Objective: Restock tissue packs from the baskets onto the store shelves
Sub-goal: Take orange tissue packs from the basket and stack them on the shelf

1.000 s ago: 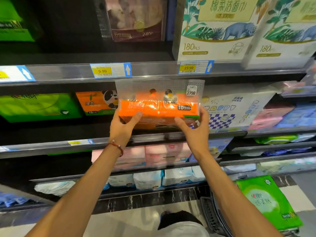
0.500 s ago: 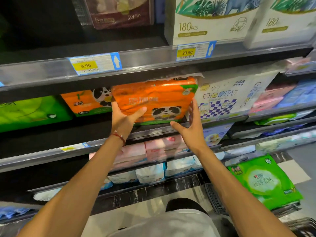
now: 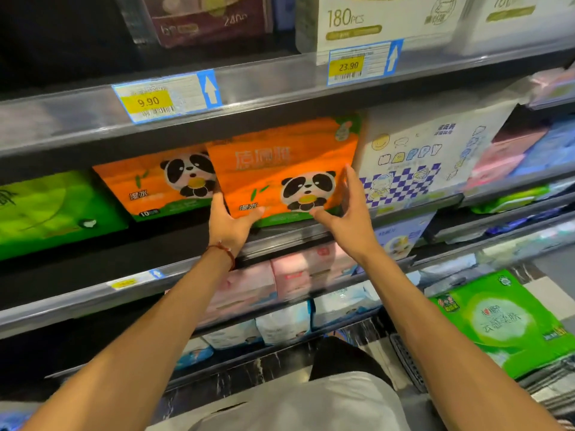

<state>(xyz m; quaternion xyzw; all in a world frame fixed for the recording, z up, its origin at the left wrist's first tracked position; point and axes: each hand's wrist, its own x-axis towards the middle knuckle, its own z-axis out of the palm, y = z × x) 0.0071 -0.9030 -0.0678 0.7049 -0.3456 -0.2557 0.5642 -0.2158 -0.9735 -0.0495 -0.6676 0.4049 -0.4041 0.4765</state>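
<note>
Orange tissue pack (image 3: 280, 169) sits on the middle shelf (image 3: 280, 241) at 12 o'clock from both hands, long axis 9-to-3. Left hand (image 3: 228, 223) pinches its lower-left corner; right hand (image 3: 350, 213), fingers spread straight, touches its right edge (both equally near). A 9.90 tag (image 3: 149, 102) and a 23.90 tag (image 3: 348, 67) hang above; a white pack (image 3: 357, 23) reads 180pcs.

Left yellow paper price tag (image 3: 148, 102): 9.90
Right yellow paper price tag (image 3: 348, 66): 23.90
White rectangular top-shelf pack (image 3: 373, 26): 180pcs
Maroon plastic top-shelf pack (image 3: 211, 26): 2400
Front orange panda-print tissue pack (image 3: 280, 169): 湿水
Rear orange panda-print tissue pack (image 3: 149, 185): 湿水, 10
</note>
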